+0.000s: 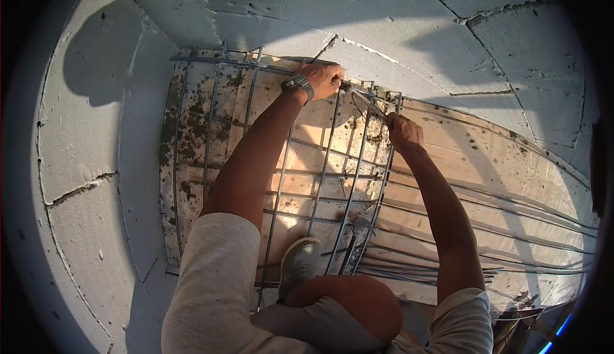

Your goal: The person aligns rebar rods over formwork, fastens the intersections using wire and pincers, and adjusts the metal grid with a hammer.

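Observation:
My right hand [406,133] is wrapped around the handles of metal pincers [369,103], whose jaws point up and left to the top edge of a rebar grid [325,162]. Beside the jaws, my left hand [323,79], with a dark watch on its wrist, is closed with its fingertips pinched at a bar crossing. What those fingers hold is hidden. The grid's crossed steel bars lie over stained boards [192,114].
Pale block walls [275,28] rise behind and at left. Long rebars [486,194] run right over the boards. What looks like a hammer [360,226] lies on the grid near my shoe [299,261]. Loose rods [409,271] lie bundled at lower right.

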{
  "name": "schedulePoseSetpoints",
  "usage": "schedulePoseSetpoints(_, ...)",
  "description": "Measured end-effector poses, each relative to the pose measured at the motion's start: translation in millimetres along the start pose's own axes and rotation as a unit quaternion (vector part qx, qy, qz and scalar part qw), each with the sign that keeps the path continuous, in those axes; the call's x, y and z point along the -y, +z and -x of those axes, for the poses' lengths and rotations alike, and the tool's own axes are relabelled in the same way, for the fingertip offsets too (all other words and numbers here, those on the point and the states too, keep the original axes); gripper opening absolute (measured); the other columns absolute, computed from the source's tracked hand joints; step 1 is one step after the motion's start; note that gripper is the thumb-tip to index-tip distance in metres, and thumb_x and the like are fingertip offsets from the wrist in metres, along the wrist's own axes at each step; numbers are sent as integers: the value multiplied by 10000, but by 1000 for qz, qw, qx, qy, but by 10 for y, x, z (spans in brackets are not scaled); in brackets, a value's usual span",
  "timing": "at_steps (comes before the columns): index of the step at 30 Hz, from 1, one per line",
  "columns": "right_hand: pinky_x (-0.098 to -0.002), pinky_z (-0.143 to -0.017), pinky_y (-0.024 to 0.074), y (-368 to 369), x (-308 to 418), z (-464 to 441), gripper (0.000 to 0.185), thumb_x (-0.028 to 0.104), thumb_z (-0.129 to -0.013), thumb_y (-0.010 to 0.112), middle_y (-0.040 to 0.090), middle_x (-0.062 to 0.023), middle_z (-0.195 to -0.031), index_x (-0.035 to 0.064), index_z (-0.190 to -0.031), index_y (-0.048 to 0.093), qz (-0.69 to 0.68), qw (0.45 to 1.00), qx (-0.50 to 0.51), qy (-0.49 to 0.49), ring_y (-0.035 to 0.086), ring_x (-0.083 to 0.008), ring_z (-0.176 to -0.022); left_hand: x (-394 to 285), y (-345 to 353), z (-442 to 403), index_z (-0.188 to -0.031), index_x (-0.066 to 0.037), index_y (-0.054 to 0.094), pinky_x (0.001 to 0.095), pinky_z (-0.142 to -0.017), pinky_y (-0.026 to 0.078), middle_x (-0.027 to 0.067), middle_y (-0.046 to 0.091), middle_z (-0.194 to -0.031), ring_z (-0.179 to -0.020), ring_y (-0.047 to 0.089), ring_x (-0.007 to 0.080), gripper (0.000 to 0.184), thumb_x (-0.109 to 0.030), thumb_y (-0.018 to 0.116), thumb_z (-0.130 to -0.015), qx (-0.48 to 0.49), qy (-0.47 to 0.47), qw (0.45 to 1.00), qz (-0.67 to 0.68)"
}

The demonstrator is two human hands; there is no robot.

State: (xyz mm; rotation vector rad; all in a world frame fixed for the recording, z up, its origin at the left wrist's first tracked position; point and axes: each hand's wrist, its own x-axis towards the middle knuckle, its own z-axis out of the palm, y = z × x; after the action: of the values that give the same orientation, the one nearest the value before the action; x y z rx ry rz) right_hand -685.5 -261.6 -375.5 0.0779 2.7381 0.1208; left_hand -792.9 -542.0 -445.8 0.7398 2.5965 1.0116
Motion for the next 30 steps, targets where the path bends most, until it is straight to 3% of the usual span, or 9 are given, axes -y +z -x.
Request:
schedulePoseSetpoints(7, -422, -717, 570, -1063, 366, 154, 403, 404, -980, 654, 703, -149, -807, 11, -896, 684, 53, 985, 13, -166, 713, -288, -780, 62, -33, -84, -1197, -202, 662, 456, -891, 534, 92, 725, -1138, -1034, 701, 290, 300, -354, 530, -974, 23, -7, 999, -21)
schedulePoseSetpoints(9, -316, -569, 556, -1438, 673, 141, 398, 379, -895, 791, 668, -83, -719, 5, -819, 678, -233, 896, 375, 36, 664, -181, -616, -39, -62, -25, -1151, -205, 690, 447, -892, 527, 96, 716, -1147, -1026, 695, 305, 323, -401, 513, -965, 29, -25, 999, -4)
schedulePoseSetpoints(13, -232, -447, 435, -954, 460, 167, 253, 229, -924, 753, 625, -23, -673, 16, -798, 697, -506, 750, 409, 119, 580, -93, -512, 40, 25, -84, -1108, -218, 712, 462, -925, 506, 87, 711, -1144, -1066, 671, 305, 351, -425, 468, -966, 25, -29, 999, 4)
schedulePoseSetpoints(17, -296, -511, 481, -1118, 498, 155, 506, 265, -872, 757, 636, -65, -782, -19, -1241, 559, -205, 919, 331, 55, 599, -136, -580, 17, -9, -51, -1103, -219, 719, 474, -932, 509, 80, 724, -1120, -1049, 679, 309, 344, -414, 470, -967, 15, -31, 999, 7)
schedulePoseSetpoints(19, -416, -720, 544, -1210, 498, 150, 601, 323, -870, 715, 659, -182, -918, -29, -1298, 484, -24, 978, 193, -77, 685, -286, -845, 45, 52, -76, -1130, -205, 710, 470, -925, 513, 89, 736, -1090, -1037, 685, 312, 347, -413, 476, -981, 8, -27, 1000, 13)
schedulePoseSetpoints(24, -495, -856, 552, -1295, 570, 153, 438, 347, -981, 617, 704, -215, -939, -51, -1161, 582, 331, 909, -70, -244, 722, -313, -920, 68, 91, -119, -1143, -206, 704, 471, -924, 522, 69, 735, -1098, -1024, 693, 314, 257, -282, 545, -956, 1, -18, 1000, -5)
schedulePoseSetpoints(27, -459, -703, 589, -1426, 880, 110, 457, 396, -1045, 532, 682, -184, -778, -55, -1018, 598, 126, 972, 152, -126, 728, -258, -761, -5, -12, -37, -1134, -218, 709, 465, -934, 523, 62, 734, -1106, -1024, 695, 311, 247, -233, 568, -932, 4, -25, 1000, 7)
schedulePoseSetpoints(28, -364, -511, 565, -1623, 1020, 64, 524, 454, -1060, 488, 641, -126, -644, -31, -895, 601, 20, 953, 301, -10, 682, -209, -557, 11, -13, -35, -1126, -221, 712, 461, -937, 522, 65, 733, -1108, -1027, 694, 311, 244, -227, 569, -928, 1, -24, 1000, 10)
schedulePoseSetpoints(30, -338, -432, 526, -1493, 833, 19, 543, 471, -1053, 501, 631, -103, -620, -17, -833, 594, -142, 934, 326, 42, 638, -184, -473, 53, 58, -48, -1110, -241, 717, 460, -935, 523, 65, 736, -1105, -1028, 693, 310, 242, -226, 567, -922, -10, -5, 1000, 16)
